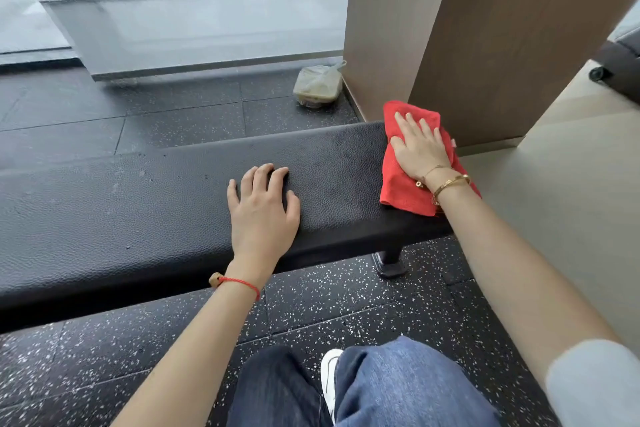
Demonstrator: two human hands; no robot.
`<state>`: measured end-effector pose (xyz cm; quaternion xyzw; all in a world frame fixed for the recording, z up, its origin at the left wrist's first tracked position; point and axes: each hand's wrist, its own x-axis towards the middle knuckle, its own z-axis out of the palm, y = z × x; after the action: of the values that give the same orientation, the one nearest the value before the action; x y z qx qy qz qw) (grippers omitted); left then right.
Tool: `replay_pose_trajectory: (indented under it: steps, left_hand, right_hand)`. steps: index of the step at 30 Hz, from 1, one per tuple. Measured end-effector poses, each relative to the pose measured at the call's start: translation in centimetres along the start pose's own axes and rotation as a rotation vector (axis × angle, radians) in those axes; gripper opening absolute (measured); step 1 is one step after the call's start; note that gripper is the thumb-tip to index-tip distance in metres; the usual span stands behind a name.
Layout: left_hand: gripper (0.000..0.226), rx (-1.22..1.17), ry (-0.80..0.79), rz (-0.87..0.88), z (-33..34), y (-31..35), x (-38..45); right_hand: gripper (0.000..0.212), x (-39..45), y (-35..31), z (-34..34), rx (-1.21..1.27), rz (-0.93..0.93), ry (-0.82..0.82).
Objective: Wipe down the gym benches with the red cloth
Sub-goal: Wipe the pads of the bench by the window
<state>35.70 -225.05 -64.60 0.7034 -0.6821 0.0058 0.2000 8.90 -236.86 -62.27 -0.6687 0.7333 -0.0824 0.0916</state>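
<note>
Two hands on black padded bench (pixel 145 204): right hand (pixel 420 149), fingers spread, presses red cloth (pixel 401 191) flat at bench end; left hand (pixel 261 208), fingers splayed, braces, probably steadying the lean.

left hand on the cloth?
No. The left hand rests bare on the bench; the right hand presses the red cloth.

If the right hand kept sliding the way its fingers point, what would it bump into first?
Probably the brown pillar. The right hand lies flat on the red cloth at the bench end, fingers pointing away and slightly left; the pillar's base seems just past the cloth's far edge, though depth is unclear.
</note>
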Motion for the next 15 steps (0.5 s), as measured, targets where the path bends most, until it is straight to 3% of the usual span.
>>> replay_pose_trajectory:
  steps: [8,11,15]
  left_hand:
    - [0.044,-0.027,0.009,0.003,0.2,-0.2,0.1]
    - [0.044,-0.027,0.013,0.009,0.3,-0.3,0.1]
    - [0.044,-0.011,0.015,0.007,0.4,-0.2,0.0]
  right_hand:
    - [0.058,-9.0,1.6,1.0,-0.013,-0.192,0.072]
    - [0.059,-9.7,3.3,0.6,0.012,-0.157,0.054]
    - [0.055,-4.4,3.9,0.2,0.023,-0.036,0.043]
